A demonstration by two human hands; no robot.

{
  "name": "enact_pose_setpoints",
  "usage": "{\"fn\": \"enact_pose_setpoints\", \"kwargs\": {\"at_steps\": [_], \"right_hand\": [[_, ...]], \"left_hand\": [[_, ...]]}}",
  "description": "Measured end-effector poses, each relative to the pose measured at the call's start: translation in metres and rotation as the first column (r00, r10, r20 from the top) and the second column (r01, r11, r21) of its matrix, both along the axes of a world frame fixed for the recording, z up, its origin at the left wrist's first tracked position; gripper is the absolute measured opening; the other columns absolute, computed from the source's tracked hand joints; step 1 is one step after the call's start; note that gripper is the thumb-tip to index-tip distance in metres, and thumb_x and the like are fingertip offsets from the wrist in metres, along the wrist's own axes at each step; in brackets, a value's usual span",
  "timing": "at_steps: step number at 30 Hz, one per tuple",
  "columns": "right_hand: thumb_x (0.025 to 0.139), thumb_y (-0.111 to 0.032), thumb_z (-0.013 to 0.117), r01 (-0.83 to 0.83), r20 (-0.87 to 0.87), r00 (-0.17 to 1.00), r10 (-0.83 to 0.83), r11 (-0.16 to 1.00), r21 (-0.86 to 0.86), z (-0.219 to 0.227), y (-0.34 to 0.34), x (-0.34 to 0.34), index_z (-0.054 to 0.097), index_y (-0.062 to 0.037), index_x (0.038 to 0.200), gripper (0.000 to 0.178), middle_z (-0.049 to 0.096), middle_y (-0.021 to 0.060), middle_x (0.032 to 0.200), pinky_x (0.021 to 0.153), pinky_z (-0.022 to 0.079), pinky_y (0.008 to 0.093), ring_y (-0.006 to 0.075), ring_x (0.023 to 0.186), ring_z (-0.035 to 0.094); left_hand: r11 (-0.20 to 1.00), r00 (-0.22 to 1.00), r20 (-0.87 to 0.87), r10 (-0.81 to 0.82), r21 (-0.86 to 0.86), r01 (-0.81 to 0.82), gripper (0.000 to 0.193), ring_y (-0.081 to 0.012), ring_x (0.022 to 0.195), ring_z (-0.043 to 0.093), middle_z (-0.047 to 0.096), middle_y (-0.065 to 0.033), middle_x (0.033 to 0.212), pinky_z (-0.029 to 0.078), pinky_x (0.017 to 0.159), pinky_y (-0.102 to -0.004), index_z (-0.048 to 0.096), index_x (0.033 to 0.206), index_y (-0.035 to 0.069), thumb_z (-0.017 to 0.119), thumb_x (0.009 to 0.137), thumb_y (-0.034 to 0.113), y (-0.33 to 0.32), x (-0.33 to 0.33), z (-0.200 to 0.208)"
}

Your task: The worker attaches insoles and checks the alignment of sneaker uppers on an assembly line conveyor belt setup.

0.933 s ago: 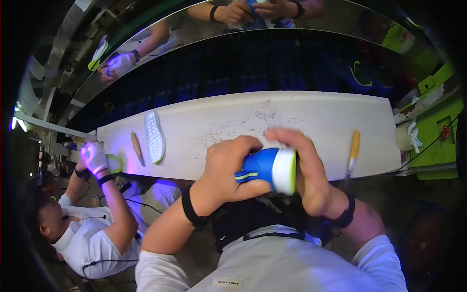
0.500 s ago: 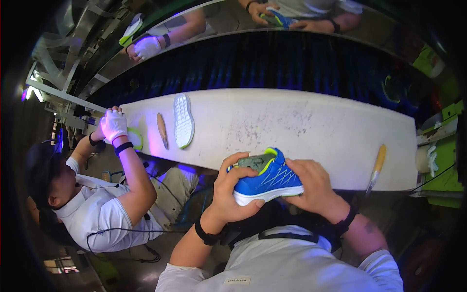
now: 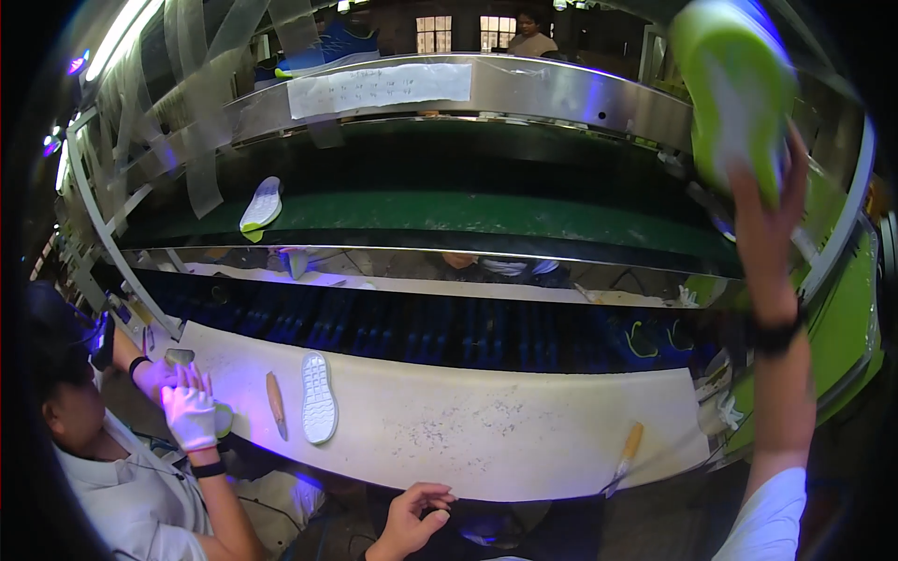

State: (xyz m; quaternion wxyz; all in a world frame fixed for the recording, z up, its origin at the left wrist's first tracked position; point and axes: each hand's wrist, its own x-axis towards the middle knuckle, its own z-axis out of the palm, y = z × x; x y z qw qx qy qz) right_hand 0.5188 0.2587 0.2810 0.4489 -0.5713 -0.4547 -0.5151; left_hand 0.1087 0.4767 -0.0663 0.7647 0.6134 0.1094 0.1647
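High at the far right, my right hand [image 3: 769,210] grips a shoe [image 3: 734,93] from below, its lime-green and white sole facing me. The shoe is blurred and most of its upper is hidden behind the sole. Just off the near edge of the pale workbench [image 3: 533,411], my left hand [image 3: 418,517] is empty, its fingers loosely bent and the thumb apart. On the bench lie a white shoe sole [image 3: 319,397], a wooden-handled tool [image 3: 275,404] beside it, and a yellow-handled brush-like tool [image 3: 630,449] to the right.
Behind the bench, a green conveyor belt [image 3: 486,213] carries another sole [image 3: 262,204]. A metal rail [image 3: 552,82] runs above it, with a blue shoe [image 3: 337,49] on top. At left, a co-worker's white-gloved hand [image 3: 190,411] is over the bench end. A green panel [image 3: 842,318] stands right.
My right hand has carried the blue shoe from in front of me up to the far right. My left hand has let go and dropped lower. The view has tilted up.
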Motion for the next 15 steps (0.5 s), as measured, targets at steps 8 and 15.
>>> {"fn": "enact_pose_setpoints", "kwargs": {"at_steps": [8, 15], "right_hand": [[0.091, -0.043, 0.067, 0.474, -0.020, 0.785, -0.619, 0.621, -0.623, 0.078, 0.079, 0.125, 0.044, -0.0158, 0.152, 0.070, 0.038, 0.0239, 0.155, 0.116, 0.036, 0.0447, 0.0393, 0.142, 0.040], [0.092, -0.052, 0.064, 0.125, 0.089, 0.991, -0.105, 0.955, -0.267, 0.043, 0.086, 0.029, 0.049, -0.0062, 0.146, 0.072, 0.046, 0.0193, 0.150, 0.116, 0.033, 0.0418, 0.0344, 0.140, 0.044]], "left_hand": [[0.913, 0.998, 0.008, 0.069, 0.403, -0.066, 0.021, -0.0185, 0.084, 0.071, 0.073, -0.0118, 0.093, 0.056, 0.077, -0.0300, 0.071, 0.101, -0.001, 0.074, 0.083, 0.008, -0.005, 0.010, 0.056], [0.895, 0.998, -0.008, 0.068, 0.442, -0.057, 0.020, -0.0199, 0.084, 0.071, 0.073, -0.0122, 0.093, 0.056, 0.076, -0.0304, 0.071, 0.102, -0.001, 0.074, 0.084, 0.008, -0.005, 0.000, 0.051]]}}
